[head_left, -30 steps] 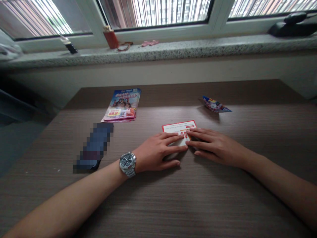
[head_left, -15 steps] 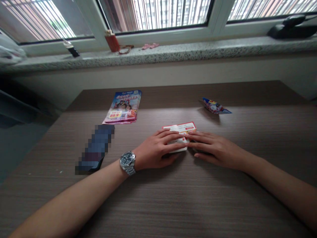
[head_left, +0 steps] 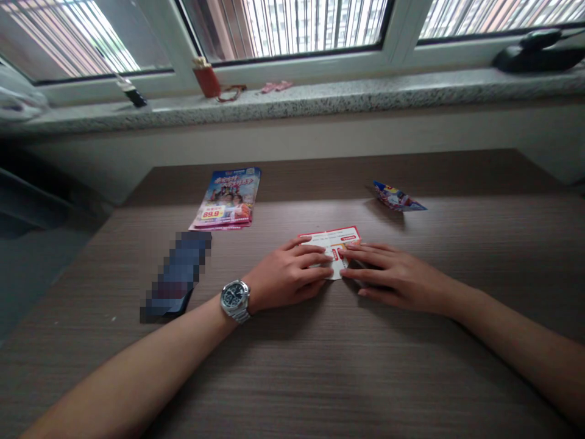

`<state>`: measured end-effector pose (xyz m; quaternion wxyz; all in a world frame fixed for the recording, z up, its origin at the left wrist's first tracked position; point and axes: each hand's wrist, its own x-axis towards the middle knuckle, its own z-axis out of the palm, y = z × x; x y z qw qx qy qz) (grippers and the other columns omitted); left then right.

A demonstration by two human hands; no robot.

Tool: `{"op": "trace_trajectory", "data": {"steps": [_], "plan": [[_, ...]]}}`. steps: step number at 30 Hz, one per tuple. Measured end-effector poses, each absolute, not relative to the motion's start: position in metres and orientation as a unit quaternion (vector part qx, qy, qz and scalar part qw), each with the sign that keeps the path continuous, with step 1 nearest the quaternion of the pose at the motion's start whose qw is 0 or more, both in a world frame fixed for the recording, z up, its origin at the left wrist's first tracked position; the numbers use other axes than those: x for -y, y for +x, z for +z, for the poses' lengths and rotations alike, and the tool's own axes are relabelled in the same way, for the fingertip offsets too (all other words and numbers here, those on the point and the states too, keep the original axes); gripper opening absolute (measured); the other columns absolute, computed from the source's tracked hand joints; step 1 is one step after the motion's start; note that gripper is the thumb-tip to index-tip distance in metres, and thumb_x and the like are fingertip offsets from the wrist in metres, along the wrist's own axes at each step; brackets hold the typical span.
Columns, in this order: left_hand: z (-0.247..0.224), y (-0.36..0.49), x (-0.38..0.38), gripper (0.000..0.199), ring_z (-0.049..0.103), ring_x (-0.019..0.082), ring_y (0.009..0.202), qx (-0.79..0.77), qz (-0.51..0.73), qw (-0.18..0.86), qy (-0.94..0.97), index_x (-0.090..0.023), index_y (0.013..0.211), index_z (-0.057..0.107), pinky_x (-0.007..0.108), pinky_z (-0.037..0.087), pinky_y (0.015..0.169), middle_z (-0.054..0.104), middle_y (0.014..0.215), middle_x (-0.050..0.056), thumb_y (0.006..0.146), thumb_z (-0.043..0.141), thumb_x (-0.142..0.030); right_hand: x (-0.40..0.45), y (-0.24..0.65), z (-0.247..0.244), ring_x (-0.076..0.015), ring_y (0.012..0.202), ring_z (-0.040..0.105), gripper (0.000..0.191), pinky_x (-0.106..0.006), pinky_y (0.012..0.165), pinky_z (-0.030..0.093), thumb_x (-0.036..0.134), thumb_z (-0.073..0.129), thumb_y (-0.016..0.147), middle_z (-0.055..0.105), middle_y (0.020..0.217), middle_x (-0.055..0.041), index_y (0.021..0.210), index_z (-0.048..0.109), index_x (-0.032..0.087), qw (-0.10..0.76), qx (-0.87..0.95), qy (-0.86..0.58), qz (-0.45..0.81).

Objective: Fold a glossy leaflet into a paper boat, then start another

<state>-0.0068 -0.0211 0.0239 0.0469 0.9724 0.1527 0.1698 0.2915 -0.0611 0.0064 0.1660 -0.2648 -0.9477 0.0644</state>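
A folded leaflet [head_left: 329, 236], white with a red border and printed text, lies on the table in front of me. My left hand [head_left: 295, 268], with a metal watch [head_left: 235, 300] on its wrist, rests palm down on the leaflet's left part, fingers slightly apart. From the other side my right hand [head_left: 388, 271] lays its stretched fingers on the right edge. Both hands' fingers cover parts of the sheet, and a narrow gap separates their tips. Beyond my right hand stands a folded paper piece [head_left: 398, 197] in blue and red print.
A stack of printed flyers [head_left: 228, 198] lies at the back left of the wooden table [head_left: 320, 366]. Nearer me is a blurred-out dark phone-like object [head_left: 178, 274]. On the stone windowsill [head_left: 347, 100] stand a red container [head_left: 207, 81] and a black object [head_left: 539, 55].
My left fingertips have drawn back slightly to the left, showing more of the leaflet's middle. My right fingertips have shifted a little left. The other things stay put.
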Motion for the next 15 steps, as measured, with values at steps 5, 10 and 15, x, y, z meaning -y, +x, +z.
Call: {"op": "trace_trajectory", "data": {"steps": [5, 10, 15], "plan": [[0.023, -0.003, 0.022, 0.025, 0.069, 0.019, 0.110, -0.191, 0.187, 0.069, 0.961, -0.021, 0.124, 0.066, 0.039, 0.050, 0.105, 0.074, 0.121, 0.004, 0.105, 0.051, -0.027, 0.063, 0.290, 0.007, -0.0285, 0.143, 0.049, 0.046, -0.052, 0.116, 0.043, 0.027, 0.063, 0.098, 0.050, 0.156, -0.0137, 0.144, 0.059, 0.026, 0.164, 0.947, -0.269, 0.066], [0.019, 0.004, 0.022, 0.027, 0.067, 0.022, 0.108, -0.248, 0.200, 0.096, 0.943, -0.020, 0.128, 0.063, 0.039, 0.053, 0.096, 0.071, 0.119, 0.008, 0.103, 0.053, -0.028, 0.064, 0.289, 0.008, -0.0305, 0.143, 0.049, 0.049, -0.053, 0.117, 0.042, 0.027, 0.065, 0.097, 0.049, 0.157, -0.0126, 0.145, 0.058, 0.026, 0.156, 0.949, -0.268, 0.063], [0.013, 0.011, 0.020, 0.032, 0.063, 0.024, 0.104, -0.315, 0.220, 0.112, 0.916, -0.021, 0.130, 0.061, 0.041, 0.055, 0.092, 0.066, 0.118, 0.011, 0.099, 0.060, -0.032, 0.065, 0.287, 0.009, -0.0310, 0.143, 0.049, 0.049, -0.053, 0.117, 0.041, 0.028, 0.066, 0.096, 0.049, 0.157, -0.0122, 0.144, 0.058, 0.026, 0.159, 0.947, -0.269, 0.071]]}}
